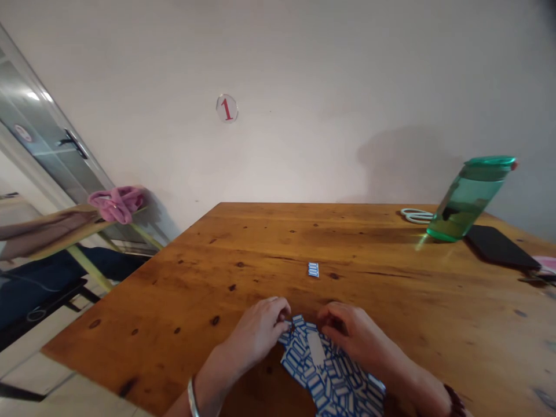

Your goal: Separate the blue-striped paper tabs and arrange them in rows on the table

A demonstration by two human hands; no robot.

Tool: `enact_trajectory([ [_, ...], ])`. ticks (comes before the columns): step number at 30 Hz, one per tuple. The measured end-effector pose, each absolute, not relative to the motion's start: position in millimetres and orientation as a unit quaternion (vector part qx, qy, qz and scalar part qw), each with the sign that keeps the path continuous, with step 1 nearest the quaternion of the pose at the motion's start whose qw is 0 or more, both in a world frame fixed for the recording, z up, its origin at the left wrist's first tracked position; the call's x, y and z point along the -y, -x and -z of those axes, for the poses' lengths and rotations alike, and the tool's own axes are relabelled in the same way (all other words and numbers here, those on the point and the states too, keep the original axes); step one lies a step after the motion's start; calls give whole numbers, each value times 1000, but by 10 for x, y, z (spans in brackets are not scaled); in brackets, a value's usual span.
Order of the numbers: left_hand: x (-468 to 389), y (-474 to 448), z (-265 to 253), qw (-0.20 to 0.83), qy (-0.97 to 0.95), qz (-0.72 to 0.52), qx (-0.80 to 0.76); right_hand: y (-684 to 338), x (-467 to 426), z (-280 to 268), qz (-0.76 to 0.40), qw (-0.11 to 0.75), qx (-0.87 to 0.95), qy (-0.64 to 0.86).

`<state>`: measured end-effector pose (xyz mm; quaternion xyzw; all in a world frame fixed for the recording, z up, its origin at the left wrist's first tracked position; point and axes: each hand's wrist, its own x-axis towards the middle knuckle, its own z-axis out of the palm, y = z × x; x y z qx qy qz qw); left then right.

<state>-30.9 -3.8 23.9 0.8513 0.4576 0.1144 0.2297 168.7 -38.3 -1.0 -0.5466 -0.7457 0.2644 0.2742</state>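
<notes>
**Both hands at a heap of small blue-and-white pieces, its near end cut off**

On my feed, the heap of blue-and-white pieces [336, 379] lies on the wooden surface [195, 278], low in the view and right of centre. The bottom edge of the frame crops its near end, and the right forearm covers part of its right flank. The pieces overlap so densely that I can't separate or count them. A plain whitish strip [316, 348] rests on top.

My left hand [263, 325] is at the heap's far left corner, my right hand [347, 329] at its far right; the two are apart, fingers curled. The curled fingers hide their own tips, so I can't tell whether either hand is pinching a piece. A silver bangle [192, 397] and a dark red bracelet [454, 399] are both clipped by the frame.

Beyond the hands, well apart from the heap, sits a small blue-and-white block [313, 270], its markings too small for me to make out.

For writing, I read a red "1" on a round sign [227, 109] on the wall. The round sticker [23, 133] on the door [52, 156] is illegible. The green bottle [469, 200] partly hides a white cable [414, 216].
</notes>
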Motion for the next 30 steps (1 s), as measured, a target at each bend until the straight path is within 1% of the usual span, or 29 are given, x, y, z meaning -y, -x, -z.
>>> enact_trajectory([
  [3,14,198,-324,246,-859,-123,-433,-1627,480,-66,-224,221,794,520],
  [6,4,103,-361,257,-882,-61,-389,-1589,565,-100,-193,178,818,512],
  [9,0,62,-327,230,-896,-25,-379,-1582,598,-93,-178,142,826,516],
  [11,-8,59,-286,223,-896,-28,-383,-1582,598,-81,-168,121,831,516],
  [18,-39,53,-236,261,-877,-44,-402,-1506,614,-76,-110,70,850,511],
  [21,-48,30,-260,258,-876,-37,-406,-1450,624,-18,-57,64,859,505],
  [25,-57,21,-283,249,-881,-29,-400,-1414,620,104,19,95,869,485],
  [27,-60,25,-280,253,-883,-28,-394,-1425,615,125,25,109,871,479],
  [30,-78,15,-263,265,-880,-41,-392,-1473,588,86,-11,137,866,481],
])
